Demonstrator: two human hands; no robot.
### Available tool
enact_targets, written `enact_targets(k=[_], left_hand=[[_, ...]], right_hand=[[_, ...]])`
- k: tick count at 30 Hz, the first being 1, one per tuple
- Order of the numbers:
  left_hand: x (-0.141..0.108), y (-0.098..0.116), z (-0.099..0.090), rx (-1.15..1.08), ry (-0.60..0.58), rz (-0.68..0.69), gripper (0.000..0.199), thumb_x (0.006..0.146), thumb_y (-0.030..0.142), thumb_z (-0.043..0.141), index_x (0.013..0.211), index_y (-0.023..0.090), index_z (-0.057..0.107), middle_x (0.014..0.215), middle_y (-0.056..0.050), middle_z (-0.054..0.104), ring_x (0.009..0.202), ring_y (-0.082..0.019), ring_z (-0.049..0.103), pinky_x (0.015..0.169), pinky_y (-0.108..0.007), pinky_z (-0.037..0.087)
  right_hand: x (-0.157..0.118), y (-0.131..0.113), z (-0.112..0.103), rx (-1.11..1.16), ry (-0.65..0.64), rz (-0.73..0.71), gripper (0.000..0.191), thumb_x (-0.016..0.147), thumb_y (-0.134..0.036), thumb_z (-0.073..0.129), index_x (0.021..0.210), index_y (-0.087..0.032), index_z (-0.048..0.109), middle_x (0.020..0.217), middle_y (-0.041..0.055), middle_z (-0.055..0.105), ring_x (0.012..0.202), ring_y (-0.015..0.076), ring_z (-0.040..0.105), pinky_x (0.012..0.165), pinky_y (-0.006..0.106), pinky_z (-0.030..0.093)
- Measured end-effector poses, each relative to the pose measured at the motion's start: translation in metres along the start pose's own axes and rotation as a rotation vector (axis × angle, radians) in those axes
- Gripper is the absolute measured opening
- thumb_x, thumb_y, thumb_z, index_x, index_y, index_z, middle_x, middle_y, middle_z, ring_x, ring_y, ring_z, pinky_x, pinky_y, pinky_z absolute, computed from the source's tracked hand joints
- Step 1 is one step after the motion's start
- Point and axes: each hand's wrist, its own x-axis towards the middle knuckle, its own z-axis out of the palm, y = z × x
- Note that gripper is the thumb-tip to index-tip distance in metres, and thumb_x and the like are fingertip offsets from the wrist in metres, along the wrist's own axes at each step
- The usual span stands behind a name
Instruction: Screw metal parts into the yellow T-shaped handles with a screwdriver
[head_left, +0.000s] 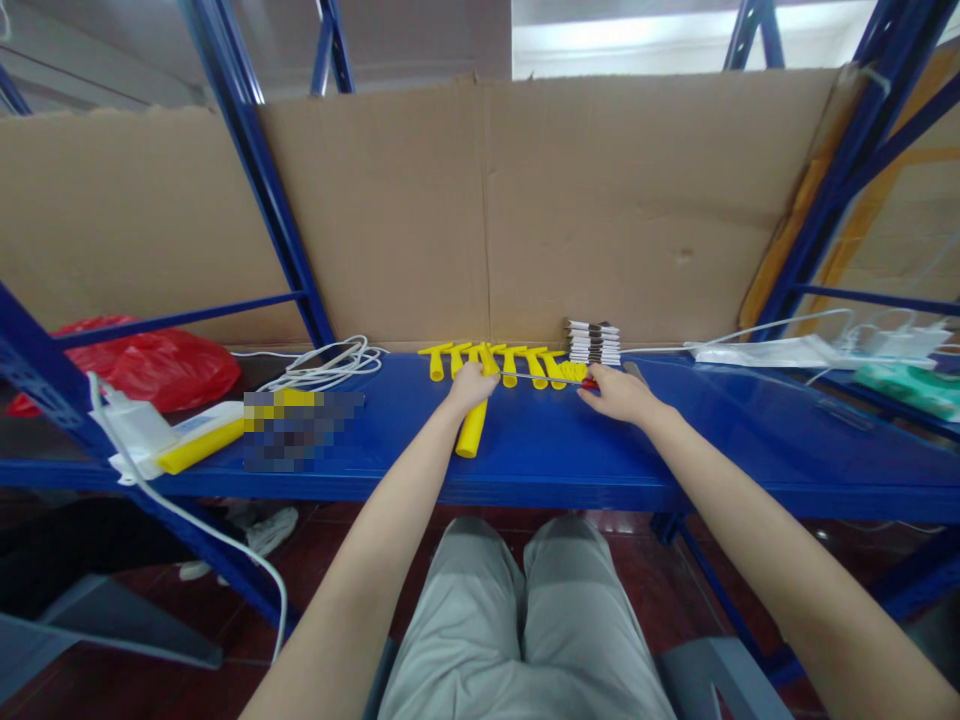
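My left hand (474, 385) is closed around a yellow tube-handled piece (471, 432), whose round end points toward me over the blue shelf (555, 440). In my right hand (619, 394) is a screwdriver (589, 383) with a red handle. Its thin metal shaft runs left to the yellow piece at my left hand; the tip's exact contact is hidden. Behind the hands, several yellow T-shaped pieces (538, 372) stand in a row along the cardboard. Small yellow parts (573, 371) lie just left of my right hand, below a stack of white-and-dark packets (594, 342).
A cardboard sheet (600, 200) backs the shelf between blue posts. Coiled white cable (330, 365), a red plastic bag (150, 365) and another yellow tube (202, 447) are at left. A white flat packet (765, 352) lies at right. Another person's shoe (271, 530) shows below left.
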Motion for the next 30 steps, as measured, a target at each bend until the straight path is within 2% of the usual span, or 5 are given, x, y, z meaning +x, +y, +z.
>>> enact_targets(k=[4,8,16,30], left_hand=[[0.0009,-0.0011,0.0007,-0.036,-0.003,-0.004,0.016,0.073,0.017,0.053,0.056,0.017,0.054,0.063,-0.006,0.064,0.072,-0.021,0.065,0.065,-0.026,0.045],[0.0024,-0.0024,0.0009,-0.046,0.008,-0.009,0.015,0.071,0.018,0.056,0.056,0.017,0.054,0.06,-0.005,0.062,0.073,-0.021,0.064,0.066,-0.027,0.045],[0.0031,-0.0024,0.0007,0.041,-0.012,0.021,0.016,0.073,0.019,0.054,0.057,0.016,0.055,0.063,-0.007,0.064,0.075,-0.023,0.065,0.066,-0.028,0.046],[0.0002,-0.0003,-0.0006,0.011,-0.009,0.013,0.014,0.072,0.017,0.053,0.058,0.016,0.056,0.063,-0.006,0.063,0.073,-0.022,0.065,0.064,-0.027,0.046]], right_hand=[[0.0008,0.0028,0.0012,-0.018,0.035,-0.042,0.031,0.094,-0.035,0.042,0.106,-0.013,0.06,0.112,0.0164,0.065,0.101,0.0264,0.063,0.079,0.031,0.044],[0.0007,0.0046,0.0015,-0.033,0.04,-0.063,0.028,0.091,-0.037,0.05,0.104,-0.015,0.062,0.113,0.0149,0.064,0.095,0.0255,0.064,0.075,0.031,0.045],[0.0014,0.0013,-0.0001,-0.1,-0.006,0.049,0.033,0.092,-0.037,0.048,0.114,-0.014,0.055,0.095,0.0156,0.071,0.091,0.0286,0.067,0.075,0.034,0.044],[-0.0008,0.0008,-0.0035,-0.109,-0.033,0.083,0.032,0.091,-0.037,0.046,0.114,-0.017,0.055,0.102,0.0149,0.071,0.093,0.0283,0.066,0.069,0.032,0.044]])
